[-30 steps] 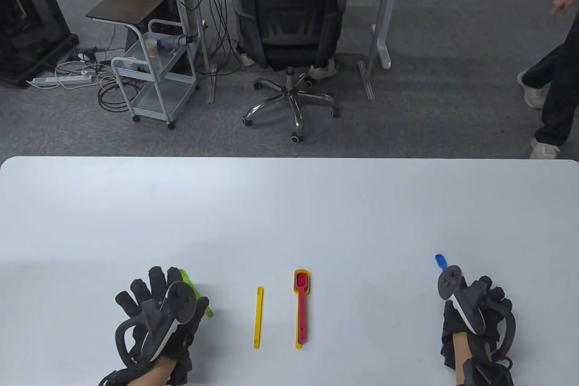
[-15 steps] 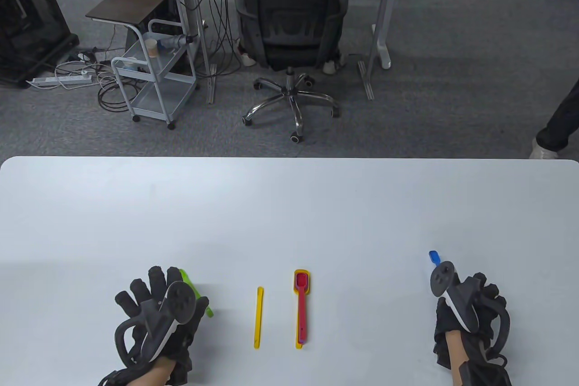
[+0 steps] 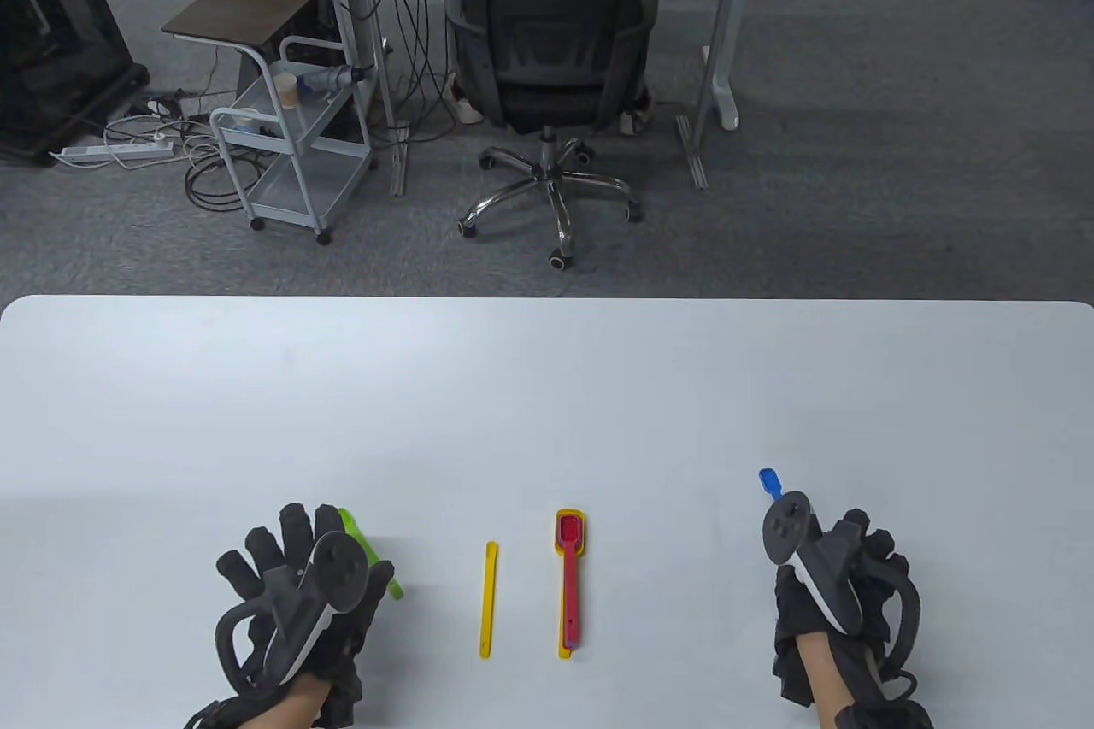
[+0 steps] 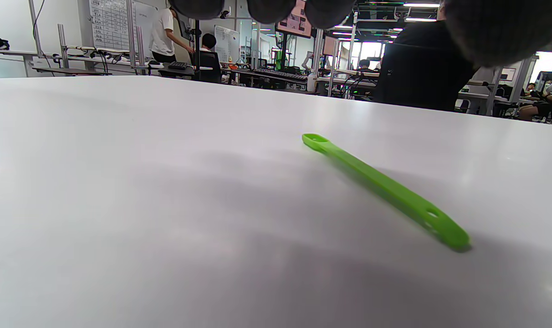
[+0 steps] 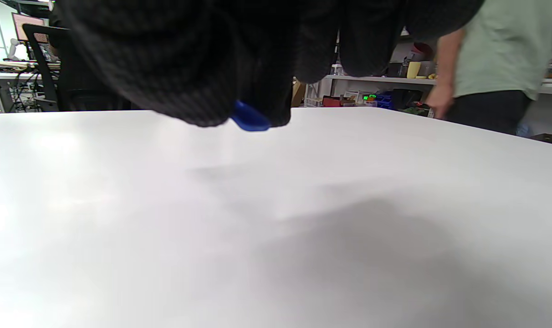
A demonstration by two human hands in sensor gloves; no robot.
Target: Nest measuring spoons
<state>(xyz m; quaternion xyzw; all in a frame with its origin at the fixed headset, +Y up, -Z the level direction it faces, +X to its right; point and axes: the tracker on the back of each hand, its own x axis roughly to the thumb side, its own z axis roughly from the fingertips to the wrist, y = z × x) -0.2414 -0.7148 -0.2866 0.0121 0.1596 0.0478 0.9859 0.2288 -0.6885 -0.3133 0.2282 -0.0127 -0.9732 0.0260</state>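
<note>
One blue spoon (image 3: 770, 482) sits pinched in the right hand (image 3: 842, 592), its tip poking out beyond the fingers (image 5: 203, 68), pointing away and slightly left. It looks light, stiff and slick; gripping mid-handle seems best. The left hand (image 3: 299, 592) hovers with fingers spread above the green spoon (image 4: 385, 191), not touching it.

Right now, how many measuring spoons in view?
5: green spoon under left hand; yellow spoon centre; red spoon nested in orange-yellow spoon; blue spoon held by right hand.

Both hands wear black knit gloves, each backed by a grey-and-white tracker with a ring, wrists bare.
</note>
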